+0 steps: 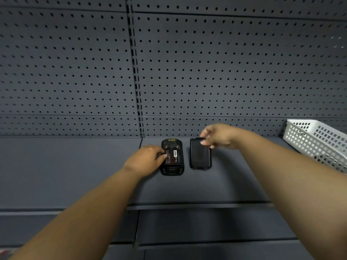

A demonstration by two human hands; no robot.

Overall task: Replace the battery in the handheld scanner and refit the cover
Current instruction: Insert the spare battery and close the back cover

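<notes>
Scanner (172, 158) lengthwise toward pegboard (225, 72) (battery (173, 156) exposed)

Both bare arms stretch forward; left hand (146, 160) lies palm-down, fingers curled inward, while right hand (218, 136) hangs higher, fingertips pinched together.

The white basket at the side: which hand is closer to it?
The right hand. It holds the top of the loose cover, partway toward the white basket. The left hand rests on the scanner, farther away.
</notes>
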